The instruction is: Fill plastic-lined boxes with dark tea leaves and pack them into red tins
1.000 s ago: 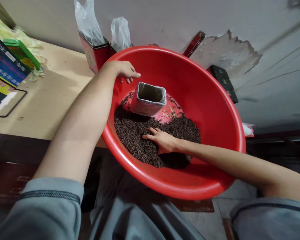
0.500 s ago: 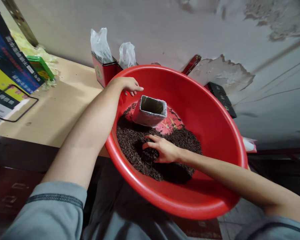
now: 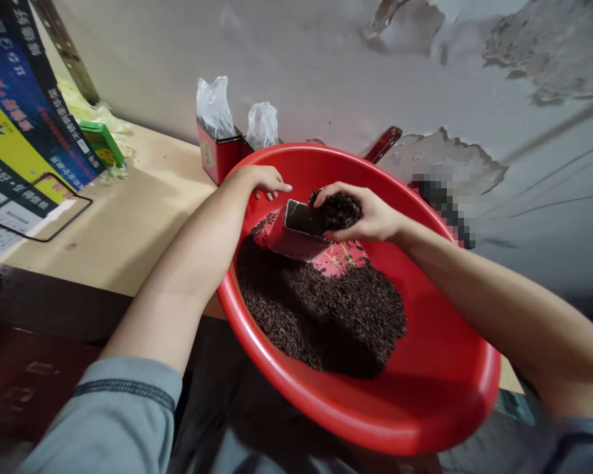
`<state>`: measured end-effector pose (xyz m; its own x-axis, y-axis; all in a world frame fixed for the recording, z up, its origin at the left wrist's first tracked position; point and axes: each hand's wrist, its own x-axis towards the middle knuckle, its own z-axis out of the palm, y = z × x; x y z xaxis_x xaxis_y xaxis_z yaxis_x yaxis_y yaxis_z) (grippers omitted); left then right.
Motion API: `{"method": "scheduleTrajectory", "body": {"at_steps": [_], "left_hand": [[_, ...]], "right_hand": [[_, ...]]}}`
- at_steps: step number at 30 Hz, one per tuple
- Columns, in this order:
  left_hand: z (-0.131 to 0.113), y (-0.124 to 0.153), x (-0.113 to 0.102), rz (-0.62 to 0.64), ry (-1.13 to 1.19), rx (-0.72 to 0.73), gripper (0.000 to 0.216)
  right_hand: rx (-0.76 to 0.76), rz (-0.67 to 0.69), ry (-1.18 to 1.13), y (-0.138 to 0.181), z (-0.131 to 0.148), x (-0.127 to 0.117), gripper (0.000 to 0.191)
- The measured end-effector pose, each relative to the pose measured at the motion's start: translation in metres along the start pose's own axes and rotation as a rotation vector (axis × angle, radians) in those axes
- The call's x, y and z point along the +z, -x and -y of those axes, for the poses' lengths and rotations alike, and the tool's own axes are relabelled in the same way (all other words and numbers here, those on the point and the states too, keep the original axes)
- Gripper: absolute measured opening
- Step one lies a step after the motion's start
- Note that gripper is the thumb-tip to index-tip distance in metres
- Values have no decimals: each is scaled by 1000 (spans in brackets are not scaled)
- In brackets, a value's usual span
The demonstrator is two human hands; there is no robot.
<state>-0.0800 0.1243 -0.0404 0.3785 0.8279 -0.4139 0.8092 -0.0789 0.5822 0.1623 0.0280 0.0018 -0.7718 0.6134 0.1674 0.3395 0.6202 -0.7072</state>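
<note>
A big red basin [image 3: 439,316] rests tilted on my lap and against the table edge, with a heap of dark loose tea leaves [image 3: 326,316] in its bottom. A square tin with a foil liner [image 3: 296,230] lies tipped in the basin, mouth facing me. My right hand [image 3: 360,214] is cupped round a handful of tea leaves right over the tin's mouth. My left hand [image 3: 261,179] grips the basin's far left rim, fingers curled over the edge.
Two red tins with plastic bag liners [image 3: 222,141] stand on the wooden table [image 3: 128,217] behind the basin. A green tin [image 3: 101,141] and printed boxes [image 3: 20,125] lie at the left. A peeling wall rises behind.
My right hand scooped tea leaves from the heap and lifted them up to the tin's mouth. The left hand stayed on the rim. The view shifted slightly.
</note>
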Motion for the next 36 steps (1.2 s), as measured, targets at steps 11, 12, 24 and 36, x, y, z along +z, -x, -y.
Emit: {"method": "scheduleTrajectory", "body": {"at_steps": [11, 12, 24, 36], "left_hand": [[-6, 6, 7, 114, 152, 115, 45], [-7, 7, 7, 118, 155, 115, 47], [-12, 8, 10, 25, 99, 153, 43], [-10, 8, 11, 14, 41, 166, 47]], "right_hand": [[-60, 58, 238, -37, -51, 4, 48], [-81, 37, 260, -37, -50, 4, 46], [-96, -30, 356, -21, -45, 4, 28], [6, -29, 436, -22, -63, 16, 52]]}}
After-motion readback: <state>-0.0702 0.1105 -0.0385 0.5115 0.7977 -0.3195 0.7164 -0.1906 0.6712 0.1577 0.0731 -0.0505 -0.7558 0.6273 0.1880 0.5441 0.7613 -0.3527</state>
